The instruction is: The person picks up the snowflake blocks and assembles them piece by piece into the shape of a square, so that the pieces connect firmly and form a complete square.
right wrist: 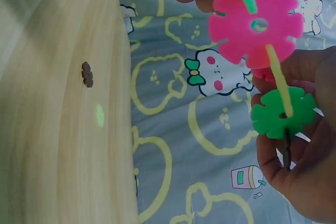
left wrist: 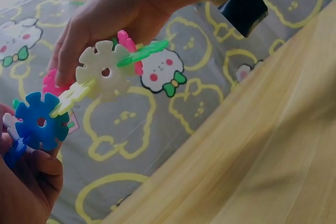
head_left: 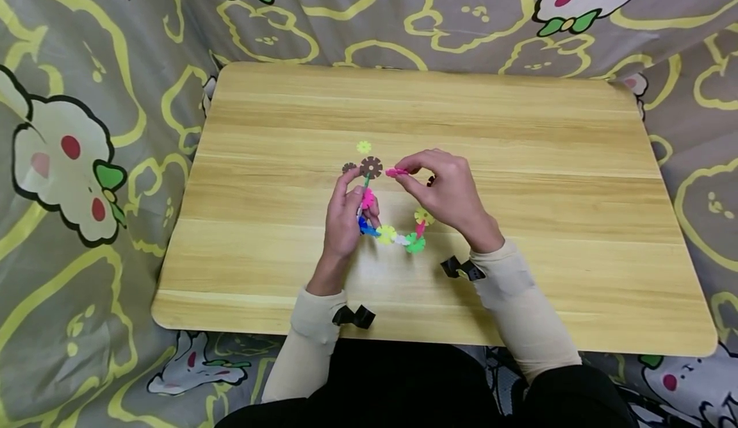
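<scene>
Notched plastic flower discs are linked in a curved chain between the hands. My left hand (head_left: 343, 222) grips the chain's left stretch, close to a pink disc (head_left: 369, 199) and a blue disc (left wrist: 42, 121). A brown disc (head_left: 371, 168) stands at that end, above the left fingertips. With thumb and fingers, my right hand (head_left: 446, 188) pinches a pink disc (head_left: 395, 172), held edge-on just right of the brown disc and apart from it. The chain runs on through a white disc (left wrist: 106, 72) and a green disc (head_left: 415, 243) to a yellow disc (head_left: 423, 215) below the right hand.
On the wooden table (head_left: 259, 191), past the left fingertips, lie a loose yellow-green disc (head_left: 364, 147) and another brown disc (right wrist: 87, 74). Patterned grey cloth (head_left: 369, 18) hangs beyond the table's back and side edges.
</scene>
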Demonstrator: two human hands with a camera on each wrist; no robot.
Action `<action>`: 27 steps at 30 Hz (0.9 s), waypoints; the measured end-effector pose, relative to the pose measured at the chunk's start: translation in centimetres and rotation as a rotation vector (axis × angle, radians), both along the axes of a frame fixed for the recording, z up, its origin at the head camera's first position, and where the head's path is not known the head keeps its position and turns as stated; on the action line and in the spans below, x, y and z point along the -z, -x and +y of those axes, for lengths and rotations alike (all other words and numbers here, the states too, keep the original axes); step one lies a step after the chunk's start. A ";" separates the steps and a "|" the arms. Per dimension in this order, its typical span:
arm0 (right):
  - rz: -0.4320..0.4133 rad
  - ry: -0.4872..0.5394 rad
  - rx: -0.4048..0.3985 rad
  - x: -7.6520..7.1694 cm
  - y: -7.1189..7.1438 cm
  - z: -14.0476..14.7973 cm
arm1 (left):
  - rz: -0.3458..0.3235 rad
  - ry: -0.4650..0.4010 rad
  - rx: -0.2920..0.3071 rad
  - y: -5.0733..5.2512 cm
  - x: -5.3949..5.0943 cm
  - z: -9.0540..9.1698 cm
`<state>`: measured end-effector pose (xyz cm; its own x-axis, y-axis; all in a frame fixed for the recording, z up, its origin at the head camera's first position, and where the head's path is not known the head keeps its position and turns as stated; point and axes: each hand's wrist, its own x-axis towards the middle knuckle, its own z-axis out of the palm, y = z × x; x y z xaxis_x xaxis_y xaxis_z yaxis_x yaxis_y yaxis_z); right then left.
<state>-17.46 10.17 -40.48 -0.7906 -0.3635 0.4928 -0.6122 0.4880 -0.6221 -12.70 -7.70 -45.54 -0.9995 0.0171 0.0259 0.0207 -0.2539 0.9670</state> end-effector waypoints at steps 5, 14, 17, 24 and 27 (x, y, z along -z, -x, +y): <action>-0.005 -0.017 0.001 0.2 0.0 0.0 | -0.021 -0.042 -0.009 0.0 0.0 0.1; 0.014 -0.037 0.007 0.2 0.0 -0.3 | -0.054 -0.042 -0.011 -0.1 0.0 0.1; 0.017 -0.030 0.006 0.3 0.0 -0.4 | -0.056 -0.039 -0.011 -0.2 0.0 0.2; 0.052 -0.034 0.000 0.5 -0.1 -0.4 | -0.025 0.004 0.010 -0.2 0.3 0.6; 0.089 -0.047 -0.003 0.5 -0.2 -0.4 | -0.029 0.019 0.006 -0.2 0.4 0.7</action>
<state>-17.29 9.76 -40.97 -0.7434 -0.3903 0.5431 -0.6654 0.5132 -0.5420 -12.54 -6.95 -45.91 -0.9997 0.0237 -0.0035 -0.0090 -0.2356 0.9718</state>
